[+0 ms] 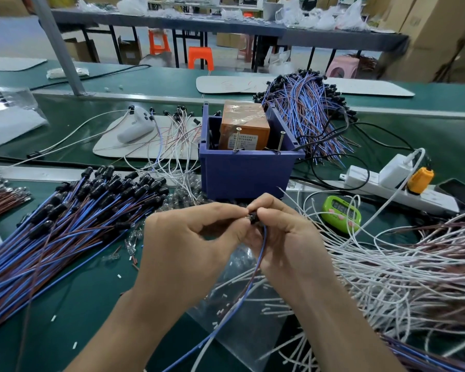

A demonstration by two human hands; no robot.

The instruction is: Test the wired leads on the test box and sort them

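Note:
Both hands meet just in front of the blue test box [246,173], which holds an orange unit [243,127] and has two screws standing on its front rim. My left hand [188,242] and my right hand [285,237] pinch the small black head of one blue-and-brown lead [261,248]; its wires hang down between my wrists. A big pile of blue-and-brown leads [65,226] with black heads lies at the left. Another such bundle [306,111] lies behind the box at the right. White and brown leads [400,269] are heaped at the right.
A green timer [340,213], a white power strip [392,186] with plugs and a dark phone [459,191] sit at the right. A white handheld device [136,127] and thin white leads lie on a pad behind. A clear plastic bag [253,312] lies under my hands.

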